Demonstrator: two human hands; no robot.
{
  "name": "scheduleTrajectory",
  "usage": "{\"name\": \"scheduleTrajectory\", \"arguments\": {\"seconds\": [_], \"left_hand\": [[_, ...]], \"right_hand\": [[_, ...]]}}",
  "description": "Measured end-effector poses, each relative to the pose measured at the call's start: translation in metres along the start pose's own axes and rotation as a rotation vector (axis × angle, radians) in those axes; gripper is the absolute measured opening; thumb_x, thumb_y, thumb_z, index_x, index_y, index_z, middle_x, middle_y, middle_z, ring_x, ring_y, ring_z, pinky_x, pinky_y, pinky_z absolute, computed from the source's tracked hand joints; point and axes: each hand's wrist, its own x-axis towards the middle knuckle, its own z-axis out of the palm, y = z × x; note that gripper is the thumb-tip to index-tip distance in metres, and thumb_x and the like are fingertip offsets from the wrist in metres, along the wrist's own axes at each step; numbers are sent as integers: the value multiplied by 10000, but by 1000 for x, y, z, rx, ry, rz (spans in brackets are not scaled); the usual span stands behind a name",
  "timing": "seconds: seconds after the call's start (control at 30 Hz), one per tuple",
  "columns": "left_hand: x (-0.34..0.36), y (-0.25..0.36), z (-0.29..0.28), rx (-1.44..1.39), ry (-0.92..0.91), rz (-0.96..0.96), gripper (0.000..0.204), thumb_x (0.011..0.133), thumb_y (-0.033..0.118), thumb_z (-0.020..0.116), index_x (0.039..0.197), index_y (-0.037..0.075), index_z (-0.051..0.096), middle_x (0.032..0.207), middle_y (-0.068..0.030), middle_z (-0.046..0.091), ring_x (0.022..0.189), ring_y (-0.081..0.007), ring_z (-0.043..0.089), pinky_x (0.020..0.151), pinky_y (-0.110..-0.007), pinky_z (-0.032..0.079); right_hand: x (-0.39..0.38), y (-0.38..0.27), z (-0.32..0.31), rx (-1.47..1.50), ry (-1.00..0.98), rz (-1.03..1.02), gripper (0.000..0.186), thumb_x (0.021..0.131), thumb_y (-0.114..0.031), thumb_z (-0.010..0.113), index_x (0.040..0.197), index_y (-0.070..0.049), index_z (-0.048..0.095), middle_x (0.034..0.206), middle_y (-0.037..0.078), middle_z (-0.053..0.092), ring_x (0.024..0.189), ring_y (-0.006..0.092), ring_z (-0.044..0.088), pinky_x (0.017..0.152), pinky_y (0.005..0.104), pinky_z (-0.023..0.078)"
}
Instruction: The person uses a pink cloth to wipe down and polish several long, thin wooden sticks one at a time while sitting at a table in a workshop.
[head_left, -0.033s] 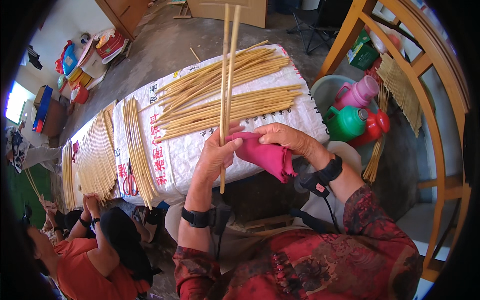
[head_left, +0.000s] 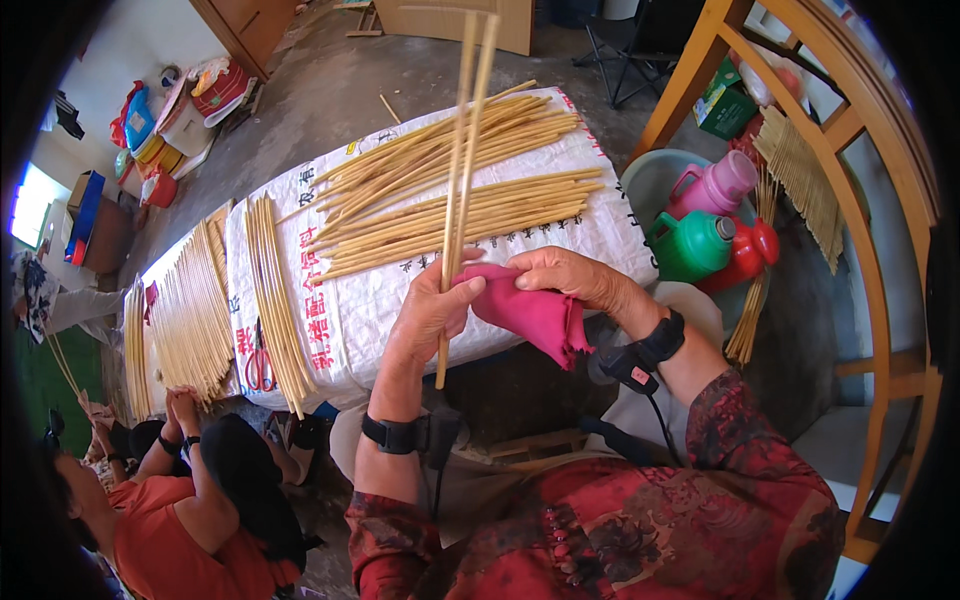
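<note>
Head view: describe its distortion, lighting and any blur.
Head view: fisheye bends the orange wooden frame and leaves black corners; daylight falls evenly on the white woven sack, with a blown-out bright patch at far left; the thin pale bamboo sticks in the left hand look soft toward their upper ends.

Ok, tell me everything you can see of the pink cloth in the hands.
The pink cloth is a soft, magenta fabric rag, crumpled and folded, with a loose corner hanging down at its right end. The right hand grips it from above; the left hand presses its left edge against two long pale bamboo sticks held nearly upright. It is held in the air just in front of the white woven sack covering the bench.
</note>
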Motion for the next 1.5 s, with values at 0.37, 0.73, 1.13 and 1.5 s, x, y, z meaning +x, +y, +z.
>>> {"name": "scheduleTrajectory", "arguments": {"seconds": [0.37,0.73,1.13,1.5], "left_hand": [[6,10,1,-10,256,153,99,809,131,543,784,66,474,471,40,365,308,-43,302,272,-176,230],[1,6,34,754,-367,421,165,742,24,585,907,21,572,784,-18,562,718,-93,520,640,-212,419],[-11,16,15,405,0,-27,205,838,209,501,927,40,576,650,25,511,531,-26,406,477,-184,331],[-5,-27,41,146,-133,-158,304,886,301,370,858,18,477,638,-69,505,353,-68,341,314,-201,298]], "right_hand": [[9,3,-31,-448,604,-440,138,813,-109,505,913,-17,530,784,11,546,737,63,509,660,192,419],[12,45,16,-45,229,-125,250,794,-268,532,903,-43,536,756,78,555,603,162,564,535,251,471],[12,27,11,446,182,-396,293,842,-238,470,1069,-52,469,1002,80,543,900,179,540,752,276,457],[23,48,-1,386,329,-309,221,851,-249,438,937,-56,501,753,59,564,601,138,553,455,241,451]]}}
